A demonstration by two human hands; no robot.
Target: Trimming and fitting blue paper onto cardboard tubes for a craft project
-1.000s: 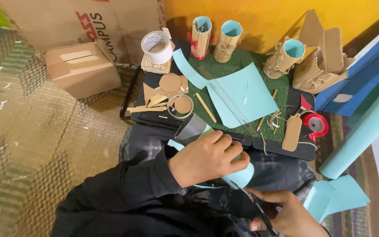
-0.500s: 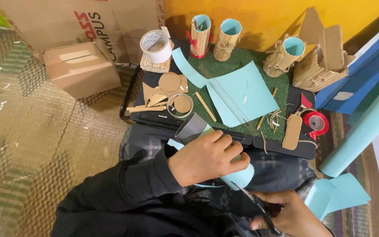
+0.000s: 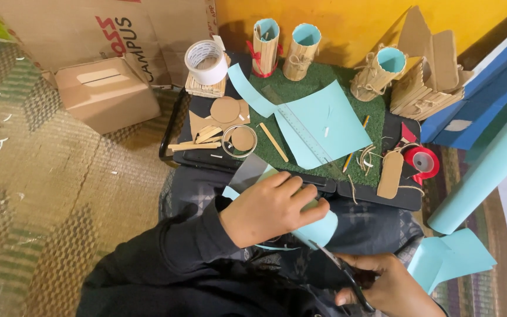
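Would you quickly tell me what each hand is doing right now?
Left hand: closed on the light blue paper.
Right hand: closed on the scissors, at the paper's edge.

Left hand (image 3: 268,206) fingers curled (gripping); right hand (image 3: 385,287) closed, low.

The floor is covered with a woven mat (image 3: 60,194) in tan and dull green, with small white scraps lying on it at the left. Behind the work area stands a yellow wall (image 3: 347,17), lit evenly and warmly. A large flat cardboard sheet (image 3: 89,29) leans against it at the left, and a small closed cardboard box (image 3: 107,94) rests just before this sheet.
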